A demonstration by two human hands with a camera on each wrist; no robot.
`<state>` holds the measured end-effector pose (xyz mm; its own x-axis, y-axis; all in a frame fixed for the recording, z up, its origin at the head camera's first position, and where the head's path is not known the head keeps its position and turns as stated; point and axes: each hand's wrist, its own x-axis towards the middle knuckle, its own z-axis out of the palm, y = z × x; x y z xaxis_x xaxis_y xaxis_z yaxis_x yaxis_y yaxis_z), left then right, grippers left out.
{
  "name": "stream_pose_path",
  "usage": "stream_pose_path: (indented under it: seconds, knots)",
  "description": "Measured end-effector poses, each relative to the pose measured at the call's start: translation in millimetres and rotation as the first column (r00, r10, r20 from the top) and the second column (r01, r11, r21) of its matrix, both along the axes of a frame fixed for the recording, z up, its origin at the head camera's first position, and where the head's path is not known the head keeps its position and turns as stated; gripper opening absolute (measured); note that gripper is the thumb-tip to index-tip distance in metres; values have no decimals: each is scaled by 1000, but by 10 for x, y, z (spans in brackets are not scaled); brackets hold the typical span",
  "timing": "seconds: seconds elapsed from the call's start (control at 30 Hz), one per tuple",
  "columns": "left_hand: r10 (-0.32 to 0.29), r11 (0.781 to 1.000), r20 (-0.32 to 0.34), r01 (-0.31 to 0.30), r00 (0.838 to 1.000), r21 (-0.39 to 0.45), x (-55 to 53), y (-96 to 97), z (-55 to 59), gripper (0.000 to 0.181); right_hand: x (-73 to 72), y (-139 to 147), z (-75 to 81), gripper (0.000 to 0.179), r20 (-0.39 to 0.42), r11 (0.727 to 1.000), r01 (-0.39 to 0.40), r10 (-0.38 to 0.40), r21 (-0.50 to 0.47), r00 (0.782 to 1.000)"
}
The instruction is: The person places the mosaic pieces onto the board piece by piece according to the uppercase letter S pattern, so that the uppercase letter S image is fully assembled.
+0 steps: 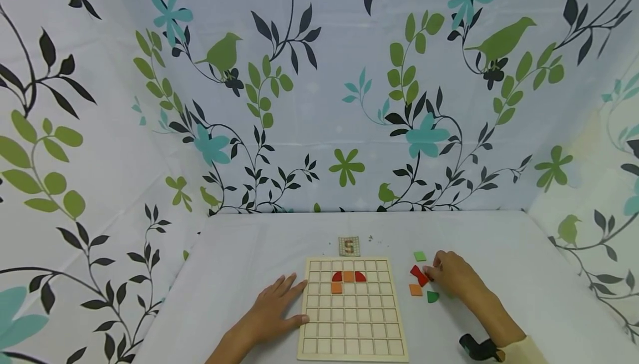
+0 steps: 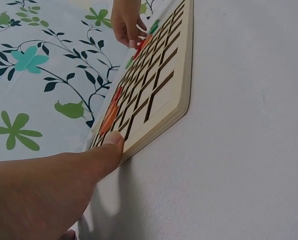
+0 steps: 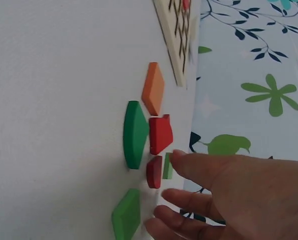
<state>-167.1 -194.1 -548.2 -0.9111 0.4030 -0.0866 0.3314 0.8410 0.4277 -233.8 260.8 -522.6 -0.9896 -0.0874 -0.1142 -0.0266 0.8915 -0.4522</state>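
Note:
A wooden grid board (image 1: 351, 317) lies flat on the white table. In its upper rows sit two orange squares (image 1: 336, 288) and two red rounded pieces (image 1: 360, 277). My left hand (image 1: 274, 308) rests at the board's left edge with fingers spread, the thumb (image 2: 113, 139) on the rim. Right of the board, my right hand (image 1: 456, 278) reaches down at the loose red pieces (image 1: 419, 275). In the right wrist view, its thumb and fingers stand apart beside a small dark red piece (image 3: 154, 172), pinching nothing.
Around the red pieces lie a light green square (image 1: 420, 256), an orange square (image 1: 416, 290) and a dark green rounded piece (image 1: 432, 297). Another green piece (image 3: 126, 216) lies below the right hand. A patterned card (image 1: 349, 246) stands behind the board. Printed cloth (image 1: 319, 103) hangs behind the table.

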Motion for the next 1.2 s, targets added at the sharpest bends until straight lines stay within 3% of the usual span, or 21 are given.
stream_pose_path:
  seconds: [0.17, 0.27, 0.83, 1.1, 1.2]
  knots:
    - [4, 1000, 3, -4, 1000, -11, -6, 8, -16, 85, 12, 42, 48, 19, 5, 994, -78, 78, -75, 997]
    - [0, 1000, -3, 0, 1000, -3, 2, 17, -10, 85, 6, 58, 25, 14, -2, 994, -87, 87, -71, 996]
    - [-2, 1000, -16, 2, 1000, 7, -26, -3, -59, 85, 40, 119, 28, 23, 17, 996, -48, 49, -78, 999]
    - [-5, 1000, -20, 6, 1000, 14, -21, -12, -74, 85, -20, 151, -19, 10, -72, 1000, 25, -25, 1, 997]
    - [-7, 1000, -23, 7, 1000, 15, -24, -14, -78, 84, -40, 137, -41, 11, -67, 999, 39, -39, 8, 997]
